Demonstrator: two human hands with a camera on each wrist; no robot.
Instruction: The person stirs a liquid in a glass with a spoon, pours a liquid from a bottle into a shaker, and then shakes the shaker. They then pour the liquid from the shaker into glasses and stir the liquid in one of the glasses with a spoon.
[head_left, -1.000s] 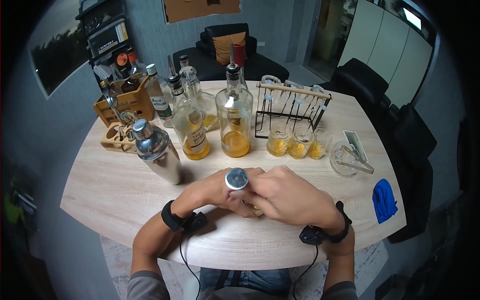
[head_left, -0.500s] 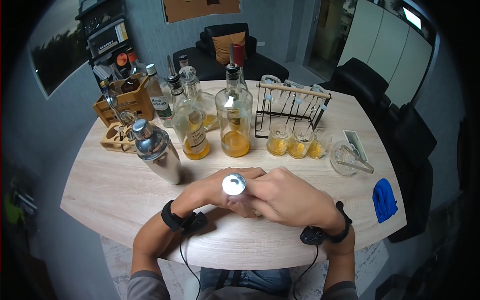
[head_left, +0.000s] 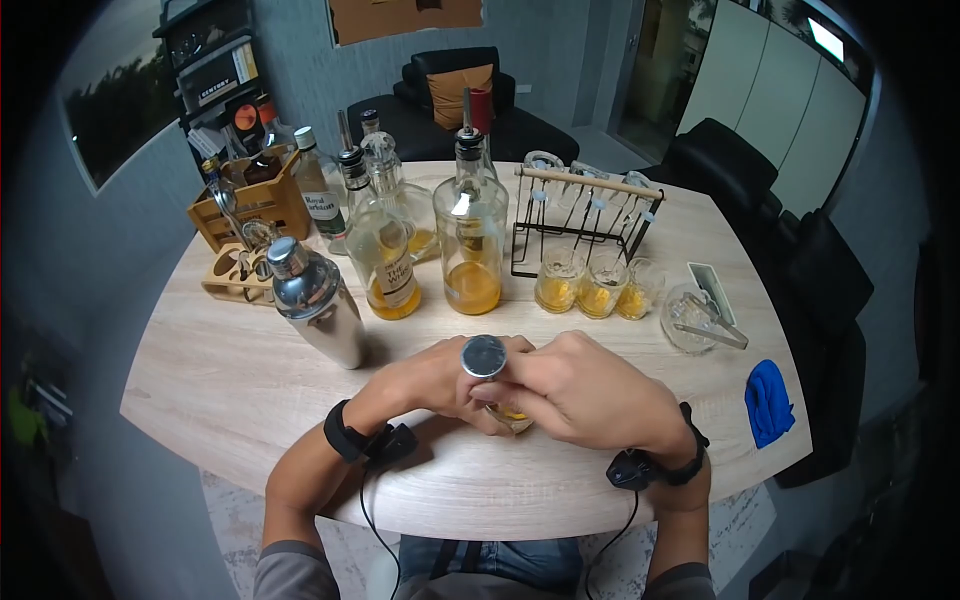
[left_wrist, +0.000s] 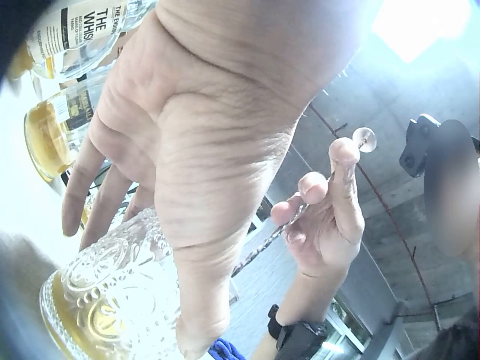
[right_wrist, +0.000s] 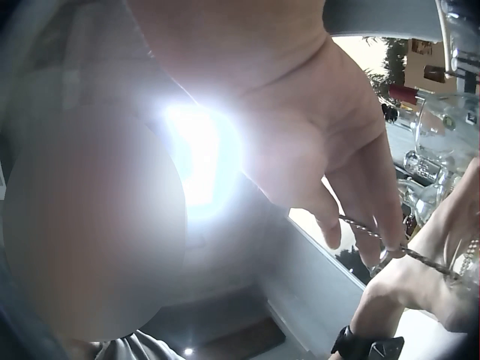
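Note:
My left hand (head_left: 425, 382) grips a patterned glass (left_wrist: 112, 300) of amber drink near the table's front edge, thumb on its near side. Its fingers hide most of the glass in the head view. A bar spoon with a twisted stem (right_wrist: 424, 259) is pinched by my right hand (head_left: 595, 395), above and to the right of the glass. The spoon's round metal end (head_left: 484, 356) points up toward the head camera. In the left wrist view, the stem slants down toward the glass, and its lower end is hidden.
A steel cocktail shaker (head_left: 320, 305) stands left of my hands. Beyond are a whisky bottle (head_left: 385, 265) and a large pourer bottle (head_left: 472, 245). Back right are several glass mugs (head_left: 600, 290), a wire rack (head_left: 580, 235), an ice bowl with tongs (head_left: 690, 325) and a blue cloth (head_left: 768, 403).
The bar spoon's round end has shifted, first slightly left and nearer, then right and away again. My left hand stays around the glass, and the other things stand where they were.

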